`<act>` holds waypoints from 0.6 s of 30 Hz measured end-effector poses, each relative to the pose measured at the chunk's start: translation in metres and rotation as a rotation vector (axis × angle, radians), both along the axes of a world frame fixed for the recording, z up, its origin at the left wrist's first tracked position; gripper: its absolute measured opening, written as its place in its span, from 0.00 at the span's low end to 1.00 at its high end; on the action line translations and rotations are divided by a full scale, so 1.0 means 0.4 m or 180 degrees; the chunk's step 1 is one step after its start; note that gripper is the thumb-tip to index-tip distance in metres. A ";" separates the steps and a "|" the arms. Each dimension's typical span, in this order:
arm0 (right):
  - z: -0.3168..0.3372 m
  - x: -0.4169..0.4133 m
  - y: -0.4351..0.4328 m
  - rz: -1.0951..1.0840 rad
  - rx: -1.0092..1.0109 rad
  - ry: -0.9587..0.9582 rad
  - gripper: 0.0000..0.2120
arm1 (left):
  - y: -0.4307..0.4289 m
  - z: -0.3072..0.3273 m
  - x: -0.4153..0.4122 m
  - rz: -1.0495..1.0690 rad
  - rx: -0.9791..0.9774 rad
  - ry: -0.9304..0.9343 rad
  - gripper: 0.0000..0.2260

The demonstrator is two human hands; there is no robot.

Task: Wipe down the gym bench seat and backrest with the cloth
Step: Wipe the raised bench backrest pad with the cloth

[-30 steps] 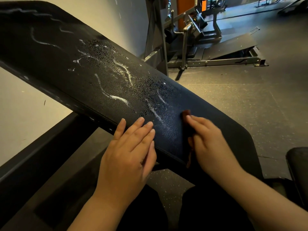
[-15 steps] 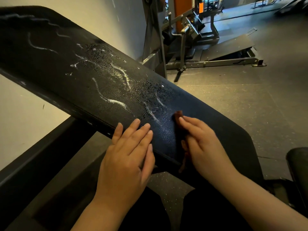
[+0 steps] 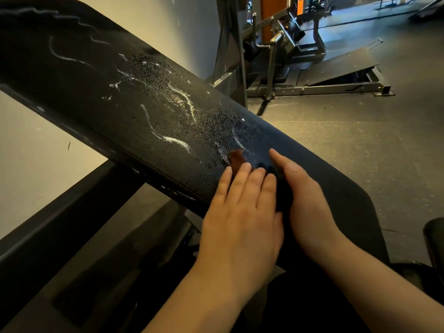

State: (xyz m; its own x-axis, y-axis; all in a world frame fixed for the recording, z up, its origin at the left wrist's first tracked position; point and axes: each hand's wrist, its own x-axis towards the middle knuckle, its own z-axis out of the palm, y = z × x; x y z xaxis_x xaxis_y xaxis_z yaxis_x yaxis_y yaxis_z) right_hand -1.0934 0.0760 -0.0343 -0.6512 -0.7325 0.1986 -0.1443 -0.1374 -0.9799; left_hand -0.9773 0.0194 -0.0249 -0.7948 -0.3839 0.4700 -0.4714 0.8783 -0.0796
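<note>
The dark rubber floor (image 3: 360, 152) fills the right of your view and a pale wall (image 3: 36, 152) the left. Across both runs the black backrest (image 3: 120, 104). Its long axis slants from the raised end at upper left down to the rounded lower end at lower right, close in front of you, with its padded face turned up toward you. A dark frame (image 3: 60, 236) slopes beneath its left edge, and a steel gym machine (image 3: 288, 44) stands on the floor well behind it. White wavy streaks (image 3: 175, 140) and a spatter of fine droplets (image 3: 153, 68) cover the middle of the pad, while the upper end shows only fainter lines. Your left hand (image 3: 242, 212) lies flat on the lower part of the backrest, fingers straight and pressed together, pushing down on the cloth (image 3: 236, 159). Your right hand (image 3: 305, 200) lies just beside it, fingers stretched out along the pad against the cloth's right side. The cloth is a small brownish fold, mostly hidden under your fingers. Its free corner peeks out above your left fingertips, touching the lowest streaks.
</note>
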 end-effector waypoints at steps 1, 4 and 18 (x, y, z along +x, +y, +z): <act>-0.019 -0.016 -0.002 -0.0151 0.0335 0.0617 0.19 | -0.013 0.007 0.011 0.0012 -0.0036 -0.0032 0.24; -0.060 -0.041 -0.014 -0.0285 0.1048 0.1433 0.25 | -0.070 0.047 0.048 0.0219 -0.0004 0.0084 0.22; -0.077 -0.047 -0.014 -0.0285 0.0929 0.1468 0.26 | -0.113 0.081 0.014 0.0260 -0.0002 -0.0044 0.24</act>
State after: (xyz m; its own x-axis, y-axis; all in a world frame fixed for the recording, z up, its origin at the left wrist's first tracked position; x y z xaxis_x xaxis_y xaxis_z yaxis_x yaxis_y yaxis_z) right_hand -1.1122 0.0705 -0.0650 -0.6069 -0.7456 0.2751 -0.5663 0.1628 -0.8079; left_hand -0.9717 -0.0256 0.0076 -0.7673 -0.4474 0.4595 -0.5402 0.8370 -0.0871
